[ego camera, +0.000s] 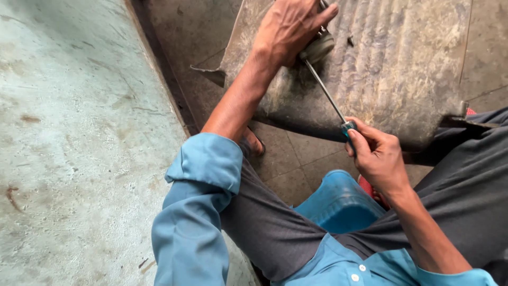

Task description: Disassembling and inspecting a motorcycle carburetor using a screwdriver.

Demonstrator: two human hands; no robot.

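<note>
A screwdriver (pixel 327 94) is gripped at its teal handle by the clenched fingers (pixel 365 139) of the right hand (pixel 377 159), its shaft slanting up to a round grey part (pixel 317 47). That part is pressed down under the curled fingers (pixel 317 16) of the left hand (pixel 288 29). Both rest on a ribbed mat (pixel 402 63) on the tiled floor (pixel 296 159). A blue stool (pixel 338 204) lies below the right hand.

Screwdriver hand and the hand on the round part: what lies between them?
In the head view, only the screwdriver's bare metal shaft spans from right hand to left hand, crossing the ribbed mat.
</note>
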